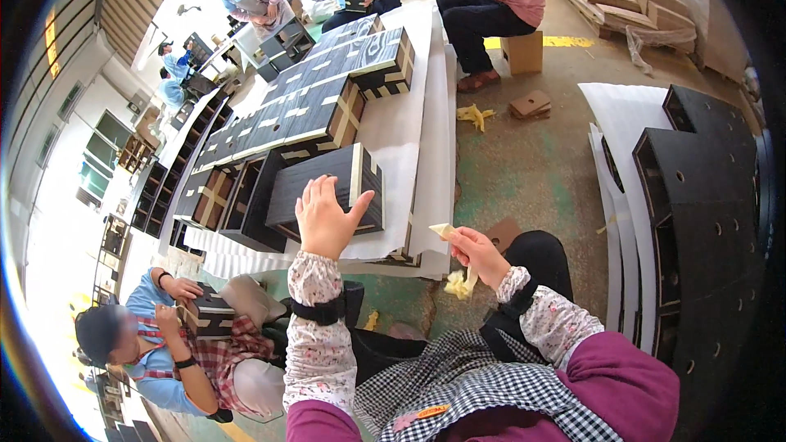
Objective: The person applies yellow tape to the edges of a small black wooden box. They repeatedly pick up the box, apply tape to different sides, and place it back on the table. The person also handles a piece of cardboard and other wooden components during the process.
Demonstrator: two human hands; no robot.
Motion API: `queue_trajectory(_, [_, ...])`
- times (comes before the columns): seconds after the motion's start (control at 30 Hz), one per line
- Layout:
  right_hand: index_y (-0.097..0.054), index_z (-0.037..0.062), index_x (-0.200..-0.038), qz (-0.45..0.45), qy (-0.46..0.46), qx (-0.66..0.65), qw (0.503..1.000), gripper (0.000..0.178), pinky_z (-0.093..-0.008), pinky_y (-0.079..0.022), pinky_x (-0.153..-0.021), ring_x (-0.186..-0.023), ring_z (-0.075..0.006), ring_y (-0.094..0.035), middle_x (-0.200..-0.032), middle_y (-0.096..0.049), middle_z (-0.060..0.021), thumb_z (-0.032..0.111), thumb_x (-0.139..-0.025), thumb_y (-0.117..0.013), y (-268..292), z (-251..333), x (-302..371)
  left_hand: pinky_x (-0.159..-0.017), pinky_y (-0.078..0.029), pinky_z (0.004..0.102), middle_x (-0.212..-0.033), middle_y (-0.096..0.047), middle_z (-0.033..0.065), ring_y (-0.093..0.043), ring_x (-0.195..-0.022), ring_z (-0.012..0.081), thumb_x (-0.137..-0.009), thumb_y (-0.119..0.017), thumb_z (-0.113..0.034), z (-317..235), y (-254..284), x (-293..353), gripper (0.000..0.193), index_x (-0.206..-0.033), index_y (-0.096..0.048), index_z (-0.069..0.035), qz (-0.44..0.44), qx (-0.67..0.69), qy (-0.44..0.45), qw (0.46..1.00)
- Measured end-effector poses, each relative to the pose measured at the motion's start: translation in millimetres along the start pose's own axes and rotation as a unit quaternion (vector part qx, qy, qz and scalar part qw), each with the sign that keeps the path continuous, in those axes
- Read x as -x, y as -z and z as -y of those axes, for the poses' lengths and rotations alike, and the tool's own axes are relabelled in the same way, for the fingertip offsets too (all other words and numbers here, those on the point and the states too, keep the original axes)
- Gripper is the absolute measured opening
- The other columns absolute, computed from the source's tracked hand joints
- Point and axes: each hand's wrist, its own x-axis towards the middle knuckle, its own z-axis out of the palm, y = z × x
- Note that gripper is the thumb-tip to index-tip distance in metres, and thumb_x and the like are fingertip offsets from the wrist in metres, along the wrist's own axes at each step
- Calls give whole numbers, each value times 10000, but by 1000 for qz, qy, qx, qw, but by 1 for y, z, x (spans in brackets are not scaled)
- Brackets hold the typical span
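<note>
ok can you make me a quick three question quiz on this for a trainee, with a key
1. True or false: the right hand is empty.
2. Which is nearest the left hand? a) a wooden pallet b) a black box c) a cardboard seat
3. Fill in: a crumpled yellow scrap lies near a stack of ____ flat pieces.

Key: 1. False, it holds a pale pointed piece. 2. b. 3. Brown.
</note>
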Motion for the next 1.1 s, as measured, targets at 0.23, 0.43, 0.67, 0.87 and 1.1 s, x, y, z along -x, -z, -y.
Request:
queue_trajectory(0.23, [-561,75,-971,16,-15,0,1000,181,-175,-318,-516,-568,-26,-368,-715,-496,48,250,-954,-517,2,-3,0,-1026,-297,557,-1307,-458,192,-372,-1288,333,-804,-603,-502,-7,-17,-5,723,-1295,-408,-10,85,0,67,994])
queue_trajectory(0.43, [-563,83,-975,14,-15,-31,999,142,-170,-340,-527,-580,-26,-395,-738,-522,39,215,-952,-515,7,-7,-1,-1029,-341,421,-1273,-479,199,-442,-1208,363,-773,-676,-278,28,-3,4,595,-1261,-449,-25,61,107,-74,990])
queue_trajectory(0.67, [-561,66,-1034,2,-19,-16,1000,147,-171,-387,-532,-590,-32,-461,-796,-563,14,175,-953,-506,2,-9,-1,-1029,-352,396,-1299,-485,195,-456,-1218,355,-741,-687,-157,64,8,14,536,-1228,-497,-39,64,176,-101,977])
queue_trajectory(0.87, [-559,71,-1040,10,-47,-5,999,151,-170,-329,-483,-538,-23,-405,-759,-553,18,177,-947,-506,2,-15,-5,-860,-442,396,-1035,-602,102,-562,-998,307,-780,-682,-191,14,-16,-9,290,-1029,-605,-65,-36,168,-63,983])
queue_trajectory(1.1, [-557,76,-1011,11,-77,10,997,143,-175,-282,-472,-542,-18,-373,-709,-502,42,194,-938,-521,4,-15,-3,-800,-454,382,-927,-611,85,-575,-909,285,-773,-701,-201,8,-33,-28,191,-906,-649,-75,-101,159,-20,982])
